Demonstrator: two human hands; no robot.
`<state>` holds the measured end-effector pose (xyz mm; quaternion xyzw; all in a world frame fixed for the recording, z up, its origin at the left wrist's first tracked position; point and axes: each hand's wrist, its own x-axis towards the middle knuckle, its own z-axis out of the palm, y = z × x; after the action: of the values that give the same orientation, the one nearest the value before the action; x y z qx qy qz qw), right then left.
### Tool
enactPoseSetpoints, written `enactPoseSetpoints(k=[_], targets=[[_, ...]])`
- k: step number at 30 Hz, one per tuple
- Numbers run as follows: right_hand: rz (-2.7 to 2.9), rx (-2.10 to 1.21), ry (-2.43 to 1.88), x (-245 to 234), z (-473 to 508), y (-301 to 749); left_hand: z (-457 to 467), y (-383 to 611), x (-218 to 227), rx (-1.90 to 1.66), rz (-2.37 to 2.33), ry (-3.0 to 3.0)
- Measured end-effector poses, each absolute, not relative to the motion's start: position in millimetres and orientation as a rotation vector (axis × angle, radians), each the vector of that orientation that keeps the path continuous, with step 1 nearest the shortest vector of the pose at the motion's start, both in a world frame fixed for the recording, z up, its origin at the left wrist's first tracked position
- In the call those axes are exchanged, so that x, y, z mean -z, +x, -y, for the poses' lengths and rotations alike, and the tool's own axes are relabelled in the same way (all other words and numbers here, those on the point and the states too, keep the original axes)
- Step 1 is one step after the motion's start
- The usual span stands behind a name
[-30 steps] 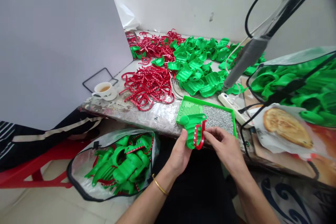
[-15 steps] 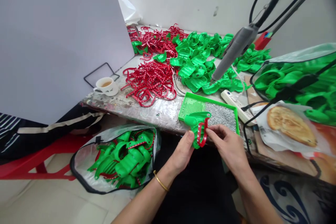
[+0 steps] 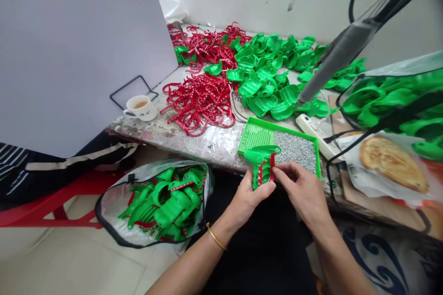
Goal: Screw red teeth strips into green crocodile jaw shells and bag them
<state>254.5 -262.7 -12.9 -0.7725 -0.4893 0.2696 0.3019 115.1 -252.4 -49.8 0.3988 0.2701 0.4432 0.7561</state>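
Observation:
My left hand is closed around a green plastic crocodile-head piece, its thumb pressed across the lower end. A red strip with white teeth lies along the mouth of that piece. Thumb and fingers of my right hand pinch the strip at its right side. Just beyond my hands sits a green tray, its right part covered with small silvery screws. A grey electric screwdriver hangs at an angle over the table, tip down, touched by neither hand.
Loose red toothed strips and green shells are heaped at the back. A cup stands at the left edge. An open bag of assembled pieces sits low left. On the right are a power strip, flatbread and another bag.
My left thumb has moved over the lower end of the green piece. The red strip now sits closer against its mouth. The screwdriver appears farther right and the view has shifted slightly.

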Motion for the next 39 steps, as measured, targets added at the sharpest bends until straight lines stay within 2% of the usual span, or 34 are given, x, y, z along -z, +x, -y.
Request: enactPoseSetpoints(k=[16, 27, 35, 37, 39], targets=[[1.22, -0.899, -1.913, 22, 264, 259, 256, 115, 55, -0.994, -0.606, 0.766], [0.93, -1.147, -1.555, 19, 265, 258, 246, 102, 49, -0.742, -0.2, 0.249], [1.058, -1.215, -1.533, 26, 264, 256, 248, 102, 59, -0.75, -0.169, 0.014], [1.173, -1.171, -1.569, 20, 258, 264, 249, 99, 63, -0.741, -0.183, 0.022], [1.203, -0.915, -1.591, 9, 242, 275, 253, 98, 68, -0.71, -0.187, 0.048]])
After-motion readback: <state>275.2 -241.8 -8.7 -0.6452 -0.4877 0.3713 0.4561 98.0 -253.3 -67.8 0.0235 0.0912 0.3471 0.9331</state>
